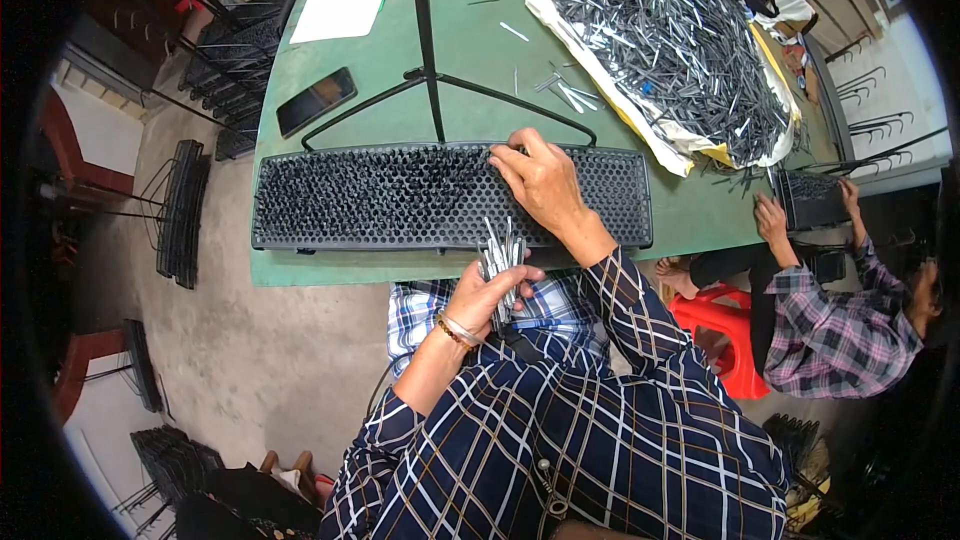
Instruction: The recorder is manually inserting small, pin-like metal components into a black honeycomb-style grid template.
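Note:
Upright in my left hand is a bundle of thin metal strips, fingers wrapped round its lower part. The bundle stands just in front of a long black perforated panel on the green table. My right hand is over the panel, right of its middle, with fingertips pinched at the holes; whatever they hold is hidden. Dark pieces stick up from many holes on the panel's left and middle, while the holes at its right end look bare. A black rod frame rises behind the panel.
A large heap of loose strips lies on a white sack at the table's far right. A phone and white papers lie at the left. Beside a red stool, another person's hands work at a similar panel.

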{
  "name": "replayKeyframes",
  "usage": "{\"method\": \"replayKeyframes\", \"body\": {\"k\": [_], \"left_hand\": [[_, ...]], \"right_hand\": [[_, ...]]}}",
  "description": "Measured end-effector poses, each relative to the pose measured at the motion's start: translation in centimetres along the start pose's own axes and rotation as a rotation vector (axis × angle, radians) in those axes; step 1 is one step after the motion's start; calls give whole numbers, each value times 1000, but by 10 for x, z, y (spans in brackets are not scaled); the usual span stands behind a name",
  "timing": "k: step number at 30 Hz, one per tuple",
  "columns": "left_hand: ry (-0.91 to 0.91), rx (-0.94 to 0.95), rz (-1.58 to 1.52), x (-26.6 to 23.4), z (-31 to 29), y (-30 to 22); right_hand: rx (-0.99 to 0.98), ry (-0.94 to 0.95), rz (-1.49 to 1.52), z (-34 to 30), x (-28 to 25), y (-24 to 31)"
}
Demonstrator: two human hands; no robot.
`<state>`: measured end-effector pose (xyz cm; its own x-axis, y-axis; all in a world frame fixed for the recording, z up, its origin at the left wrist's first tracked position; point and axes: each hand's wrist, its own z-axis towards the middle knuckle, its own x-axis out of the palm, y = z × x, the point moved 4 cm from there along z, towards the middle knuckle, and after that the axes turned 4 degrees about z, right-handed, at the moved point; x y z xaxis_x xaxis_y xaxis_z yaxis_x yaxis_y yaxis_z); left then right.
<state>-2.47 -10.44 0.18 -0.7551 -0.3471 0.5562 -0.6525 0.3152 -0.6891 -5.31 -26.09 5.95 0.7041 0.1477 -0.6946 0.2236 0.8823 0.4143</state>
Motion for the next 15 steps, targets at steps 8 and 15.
{"method": "replayKeyframes", "body": {"k": [8,15], "left_hand": [[5,-12,-19,-1,-2,0],[26,37,88,4,-3,-8]], "right_hand": [[189,19,151,2,-11,1],[463,610,738,-19,-5,6]]}}
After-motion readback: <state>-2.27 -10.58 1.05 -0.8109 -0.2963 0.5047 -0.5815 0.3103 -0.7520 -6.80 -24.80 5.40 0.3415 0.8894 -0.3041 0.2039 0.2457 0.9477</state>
